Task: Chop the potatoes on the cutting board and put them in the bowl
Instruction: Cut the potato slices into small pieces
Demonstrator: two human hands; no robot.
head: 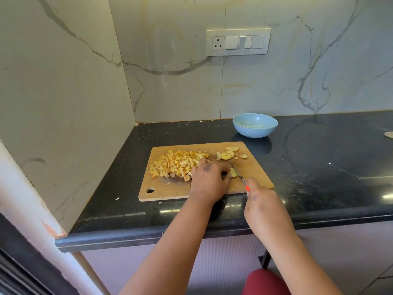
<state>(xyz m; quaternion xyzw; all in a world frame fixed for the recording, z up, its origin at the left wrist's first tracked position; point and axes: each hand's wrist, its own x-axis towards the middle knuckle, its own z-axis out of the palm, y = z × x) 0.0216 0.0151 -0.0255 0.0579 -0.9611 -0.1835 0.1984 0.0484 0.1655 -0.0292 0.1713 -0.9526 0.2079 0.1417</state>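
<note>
A wooden cutting board (pixel 255 173) lies on the black counter. A heap of diced potato (pixel 176 162) covers its left half, and a few round potato slices (pixel 230 154) lie near its far right corner. My left hand (pixel 209 177) sits on the board with curled fingers holding a small potato piece (pixel 234 173) down. My right hand (pixel 263 207) grips the red handle of a knife (pixel 238 173), whose blade rests against that piece. A light blue bowl (pixel 255 125) stands behind the board; it looks empty.
The black counter (pixel 319 162) runs to the right, with a pale object (pixel 389 134) at the frame's edge. Marble walls close the back and left side. A switch panel (pixel 238 42) hangs above the bowl. Small scraps lie by the board's near left corner.
</note>
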